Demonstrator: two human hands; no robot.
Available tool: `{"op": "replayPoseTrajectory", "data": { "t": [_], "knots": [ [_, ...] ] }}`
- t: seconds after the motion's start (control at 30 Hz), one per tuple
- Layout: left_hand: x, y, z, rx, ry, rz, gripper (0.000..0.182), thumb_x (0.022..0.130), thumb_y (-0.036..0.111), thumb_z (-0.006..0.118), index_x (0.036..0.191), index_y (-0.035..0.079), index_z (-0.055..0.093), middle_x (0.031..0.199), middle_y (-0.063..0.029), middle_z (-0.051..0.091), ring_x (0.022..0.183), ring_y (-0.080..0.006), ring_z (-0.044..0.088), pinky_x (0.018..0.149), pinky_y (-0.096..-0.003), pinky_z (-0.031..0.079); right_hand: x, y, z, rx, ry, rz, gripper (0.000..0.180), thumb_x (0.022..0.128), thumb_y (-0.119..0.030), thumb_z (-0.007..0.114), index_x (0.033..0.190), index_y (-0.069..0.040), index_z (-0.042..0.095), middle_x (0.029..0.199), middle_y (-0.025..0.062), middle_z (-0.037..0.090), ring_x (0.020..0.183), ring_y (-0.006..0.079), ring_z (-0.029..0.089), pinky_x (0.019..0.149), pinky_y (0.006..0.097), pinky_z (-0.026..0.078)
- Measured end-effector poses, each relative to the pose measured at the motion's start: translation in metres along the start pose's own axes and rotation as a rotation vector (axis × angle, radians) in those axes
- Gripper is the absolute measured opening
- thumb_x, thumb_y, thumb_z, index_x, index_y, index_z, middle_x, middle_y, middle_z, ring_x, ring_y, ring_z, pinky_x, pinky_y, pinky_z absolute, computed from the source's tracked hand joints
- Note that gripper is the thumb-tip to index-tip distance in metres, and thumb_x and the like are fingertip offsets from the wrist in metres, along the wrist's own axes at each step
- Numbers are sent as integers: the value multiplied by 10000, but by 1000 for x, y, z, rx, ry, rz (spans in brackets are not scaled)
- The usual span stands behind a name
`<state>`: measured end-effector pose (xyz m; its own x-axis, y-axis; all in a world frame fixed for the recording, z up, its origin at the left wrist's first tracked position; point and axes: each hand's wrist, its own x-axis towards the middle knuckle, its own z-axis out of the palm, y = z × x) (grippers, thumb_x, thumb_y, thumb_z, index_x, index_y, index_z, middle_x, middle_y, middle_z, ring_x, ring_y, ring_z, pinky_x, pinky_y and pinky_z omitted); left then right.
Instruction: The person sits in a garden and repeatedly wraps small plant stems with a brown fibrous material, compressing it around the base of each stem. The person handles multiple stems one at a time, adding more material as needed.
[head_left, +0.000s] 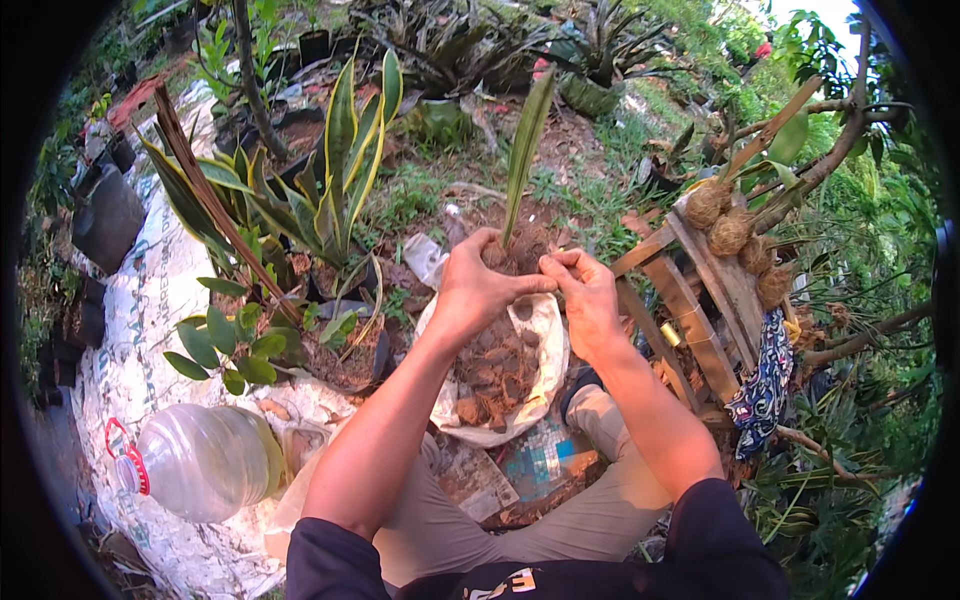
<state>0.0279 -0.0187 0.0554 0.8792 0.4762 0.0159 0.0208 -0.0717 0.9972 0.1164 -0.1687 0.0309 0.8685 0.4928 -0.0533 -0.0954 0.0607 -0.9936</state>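
Note:
My left hand (476, 285) curls around a ball of brown coir fibre (529, 251) held out in front of me. A single upright snake plant leaf (527, 150) rises from this ball. At the ball's near right edge, my right hand (589, 296) has its thumb and forefinger pinched together, close to my left thumb tip. Whether a strand lies between those fingertips is too small to tell. Below both hands stands an open white sack (553, 375) with its rim rolled down, holding brown coconut husk chunks (491, 375).
Several fibre-wrapped balls (729, 231) sit on a wooden stand (716, 289) at right. A thread spool (670, 334) and patterned cloth (761, 390) are there too. Left are potted snake plants (341, 172), a leafy plant (221, 334) and a large plastic bottle (206, 461) on white sheeting (176, 300).

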Motion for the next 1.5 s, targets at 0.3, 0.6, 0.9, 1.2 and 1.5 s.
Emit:
{"op": "replayPoseTrajectory", "data": {
  "t": [0.3,0.6,0.9,1.2,1.5],
  "knots": [
    [-16,36,3,-337,-110,-143,325,807,95,756,1076,-34,628,788,-39,655,620,-97,596,587,-239,492,-33,-41,-3,151,199,-154,113,913,-55,683,1000,-32,615,846,-21,594,773,38,533,702,220,432],
    [-4,28,2,-417,-92,-186,294,869,88,671,1140,-4,605,873,-65,686,699,-130,663,627,-268,560,-27,-30,-13,-34,81,-117,212,919,-24,663,1112,-13,576,1048,70,678,981,126,617,865,282,499],
    [-1,17,13,-449,-264,-255,305,921,145,667,1169,2,560,1000,-92,669,870,-173,667,779,-335,563,-24,-38,-10,158,107,-146,188,886,-22,667,1049,2,575,966,94,669,764,129,645,707,271,525],
    [-5,15,24,-580,-215,-240,395,1024,367,506,1229,31,535,990,-80,641,885,-194,653,762,-370,558,-23,-38,-15,159,280,-237,195,887,-15,668,1043,25,558,997,112,671,878,147,664,762,287,536],
    [-5,18,38,-667,-62,-251,485,1023,492,424,1185,54,554,1002,-36,619,895,-137,592,808,-322,510,-46,-35,8,-366,175,-644,183,813,27,740,942,19,611,1095,198,700,994,277,701,840,330,556]
  ]
}}
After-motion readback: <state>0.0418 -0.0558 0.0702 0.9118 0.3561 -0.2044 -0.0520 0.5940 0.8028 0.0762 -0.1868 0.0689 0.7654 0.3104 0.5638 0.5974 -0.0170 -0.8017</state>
